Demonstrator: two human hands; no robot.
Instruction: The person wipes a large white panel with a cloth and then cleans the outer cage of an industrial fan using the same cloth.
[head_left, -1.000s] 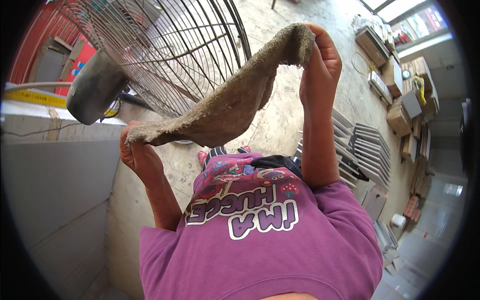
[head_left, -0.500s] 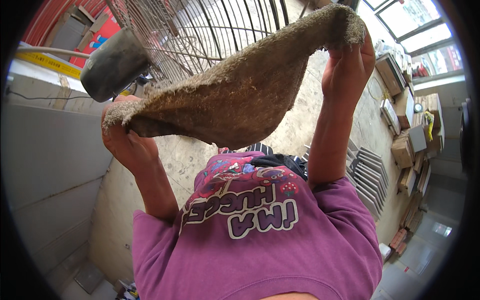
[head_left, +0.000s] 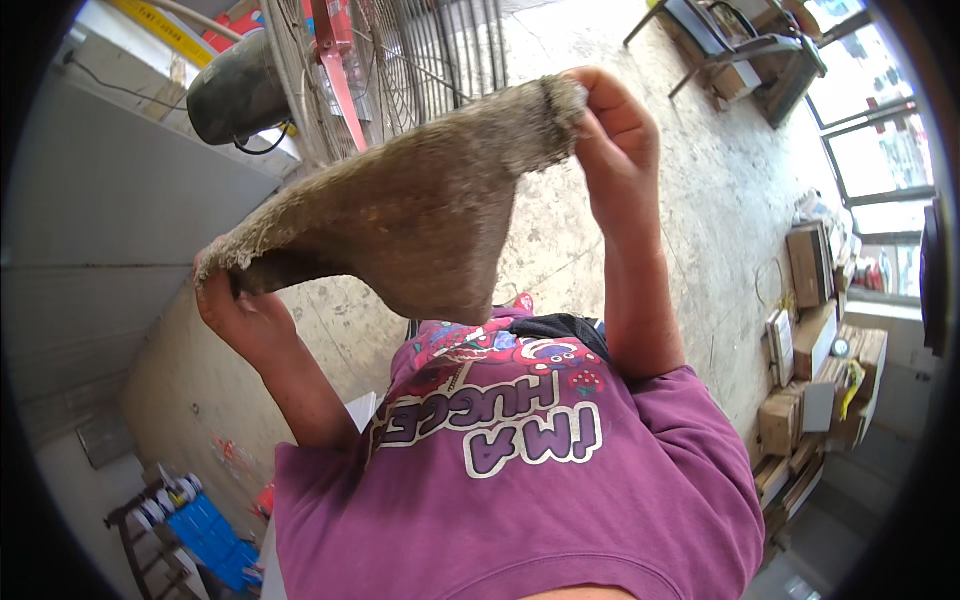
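Note:
A worn, grey-brown cloth (head_left: 420, 205) with frayed, shaggy edges hangs stretched between my two hands, its middle sagging down in front of my purple shirt. My left hand (head_left: 245, 315) is closed on its left corner, low at the left. Higher up, my right hand (head_left: 620, 140) pinches the right corner between thumb and fingers. Just beyond the cloth stands a large fan with a wire cage (head_left: 450, 50), a red blade (head_left: 340, 85) and a dark motor housing (head_left: 240, 90). The cloth hides part of the cage.
A grey panel wall (head_left: 100, 200) runs along the left. Boxes and cartons (head_left: 810, 400) are stacked at the right, below a window (head_left: 880, 160). A dark chair (head_left: 725, 45) stands at the far right. Something blue (head_left: 210, 540) and a rack lie at the lower left.
My right hand has come left and lower with its corner, so the cloth is less stretched. The view has turned, bringing the chair and the fan's red blade into sight.

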